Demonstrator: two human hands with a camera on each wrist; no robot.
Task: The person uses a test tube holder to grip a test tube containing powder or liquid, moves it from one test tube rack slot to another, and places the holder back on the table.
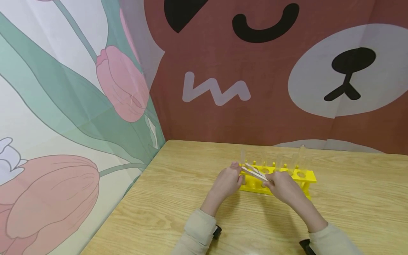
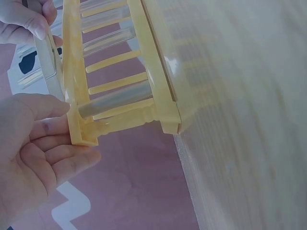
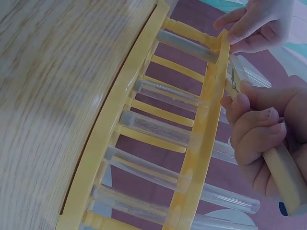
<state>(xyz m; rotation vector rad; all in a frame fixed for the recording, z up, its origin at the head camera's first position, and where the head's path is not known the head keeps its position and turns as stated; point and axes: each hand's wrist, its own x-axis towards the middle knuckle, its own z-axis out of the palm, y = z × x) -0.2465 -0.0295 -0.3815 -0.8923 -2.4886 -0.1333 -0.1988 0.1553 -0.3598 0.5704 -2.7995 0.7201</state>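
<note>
A yellow test tube rack stands on the table with several clear glass test tubes upright in it. My left hand grips the rack's left end, its fingers at the top plate in the left wrist view. My right hand holds a wooden test tube clamp by its handle, slanting above the rack's top. The clamp's tip, with a metal wire spring, lies by the end tube, close to my left hand. Whether the clamp is around that tube cannot be told.
The wood-grain table extends around the rack. Printed cloths hang behind it and to the left, one with a brown bear, the other with tulips. The upper ends of the tubes stick up above the rack.
</note>
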